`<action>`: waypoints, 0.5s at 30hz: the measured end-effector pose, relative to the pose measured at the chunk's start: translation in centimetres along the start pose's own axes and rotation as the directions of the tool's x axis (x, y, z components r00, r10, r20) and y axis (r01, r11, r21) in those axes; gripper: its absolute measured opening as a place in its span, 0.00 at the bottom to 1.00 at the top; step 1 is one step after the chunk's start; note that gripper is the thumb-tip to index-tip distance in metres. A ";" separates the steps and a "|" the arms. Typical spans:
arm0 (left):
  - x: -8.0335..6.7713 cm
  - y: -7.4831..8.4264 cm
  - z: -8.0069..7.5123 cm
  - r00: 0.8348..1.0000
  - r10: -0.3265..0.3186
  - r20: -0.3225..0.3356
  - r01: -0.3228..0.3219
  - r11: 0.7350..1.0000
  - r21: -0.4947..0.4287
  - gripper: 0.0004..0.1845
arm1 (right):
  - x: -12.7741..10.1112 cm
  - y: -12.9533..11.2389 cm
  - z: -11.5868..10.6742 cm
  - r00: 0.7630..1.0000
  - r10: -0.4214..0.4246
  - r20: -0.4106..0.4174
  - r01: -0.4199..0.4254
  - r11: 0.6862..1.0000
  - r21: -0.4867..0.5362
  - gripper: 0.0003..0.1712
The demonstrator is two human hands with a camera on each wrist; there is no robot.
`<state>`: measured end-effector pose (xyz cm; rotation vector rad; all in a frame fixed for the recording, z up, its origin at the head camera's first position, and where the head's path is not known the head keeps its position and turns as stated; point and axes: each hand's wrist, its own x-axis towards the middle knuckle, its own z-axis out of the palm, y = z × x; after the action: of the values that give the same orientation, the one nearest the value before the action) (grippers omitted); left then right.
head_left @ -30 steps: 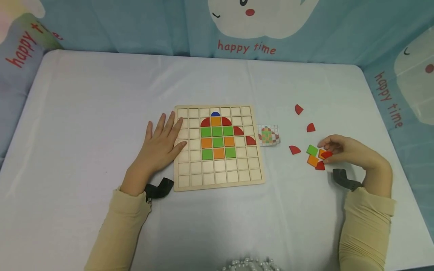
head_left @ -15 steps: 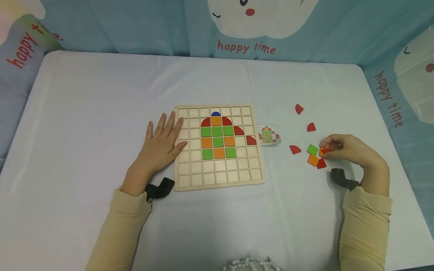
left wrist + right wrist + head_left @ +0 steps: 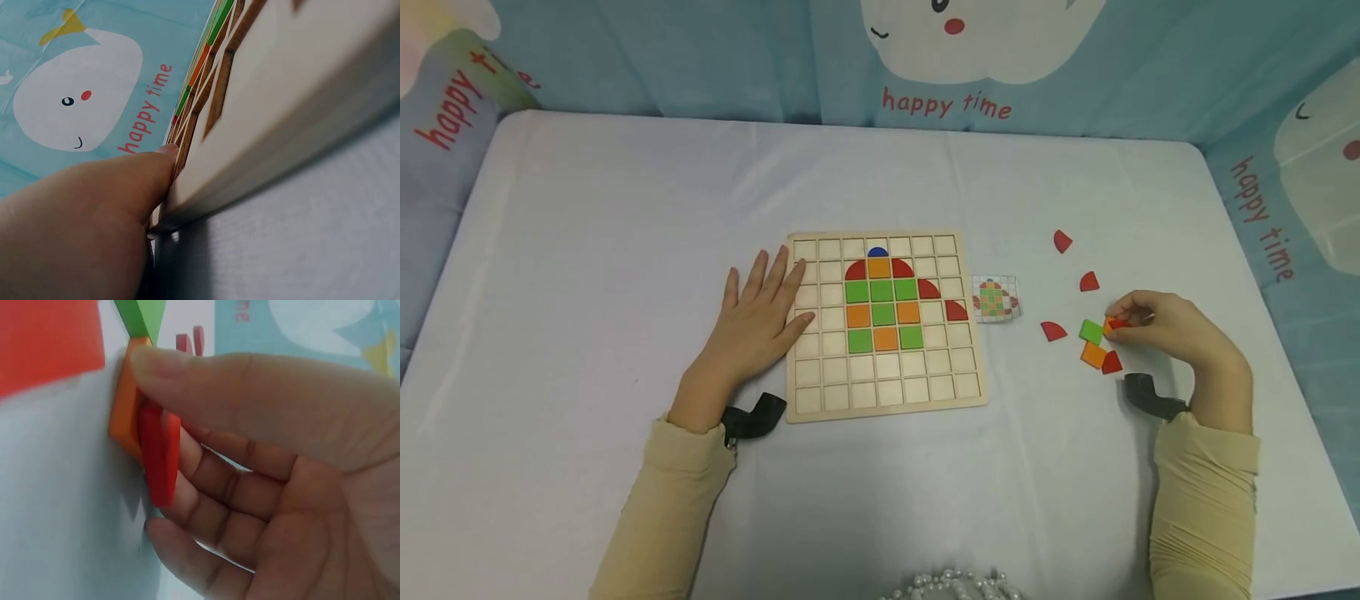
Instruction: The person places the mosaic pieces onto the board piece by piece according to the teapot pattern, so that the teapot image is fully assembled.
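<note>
My left hand [image 3: 751, 323] lies spread over the left edge of a wooden grid board [image 3: 887, 367], thumb and fingertips on its border cells. Coloured tiles fill a pattern in the middle of the board, with a blue half-circle [image 3: 877, 252] at the top. Right of the board, my right hand [image 3: 1183, 333] pinches an orange square tile [image 3: 124, 394] and a red quarter-circle piece [image 3: 161, 456] between thumb and fingers. The orange tile stands tilted close to a green square tile [image 3: 1091, 332]. Just nearer, another orange tile [image 3: 1093, 355] meets a red quarter-circle [image 3: 1112, 362].
A small printed pattern card [image 3: 996, 298] lies against the board's right edge. Loose red quarter-circles [image 3: 1053, 332] are scattered between card and right hand, others farther back. A white cloth covers the table [image 3: 625, 250], with a blue printed curtain [image 3: 700, 58] behind. A beaded item [image 3: 955, 583] shows at the bottom.
My right hand has shifted slightly left and away from me, carrying the orange tile and red piece toward the green tile. My left hand and the board stay put.
</note>
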<state>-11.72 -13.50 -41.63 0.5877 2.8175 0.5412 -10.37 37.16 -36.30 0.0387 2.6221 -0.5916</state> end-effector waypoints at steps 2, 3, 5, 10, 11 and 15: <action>0.0 0.0 0.1 1.000 -0.002 0.000 0.002 1.000 0.002 0.37 | 0.1 -0.2 0.1 1.000 -0.004 -0.010 0.004 1.000 -0.003 0.18; 0.0 -0.1 0.1 1.000 -0.002 -0.001 0.002 1.000 0.002 0.37 | 0.1 -0.2 0.2 1.000 -0.006 -0.016 0.006 1.000 -0.003 0.19; 0.0 -0.1 0.1 1.000 -0.003 -0.003 0.003 1.000 0.002 0.37 | 0.2 -0.4 0.3 1.000 -0.016 -0.025 0.016 1.000 0.003 0.18; 0.1 -0.1 0.2 1.000 -0.006 -0.004 0.006 1.000 0.002 0.37 | 0.3 -0.8 0.4 0.998 -0.055 -0.042 0.056 0.998 0.027 0.16; 0.1 -0.1 0.2 1.000 -0.007 -0.004 0.007 1.000 0.003 0.37 | 0.3 -0.9 0.4 0.997 -0.063 -0.045 0.064 0.998 0.029 0.15; 0.1 0.0 0.2 1.000 -0.007 -0.003 0.007 1.000 0.004 0.37 | 0.4 -1.0 0.6 0.995 -0.068 -0.072 0.071 0.997 0.041 0.14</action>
<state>-11.75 -13.45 -41.81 0.5776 2.8233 0.5360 -10.65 35.95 -36.54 -0.0193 2.6878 -0.6830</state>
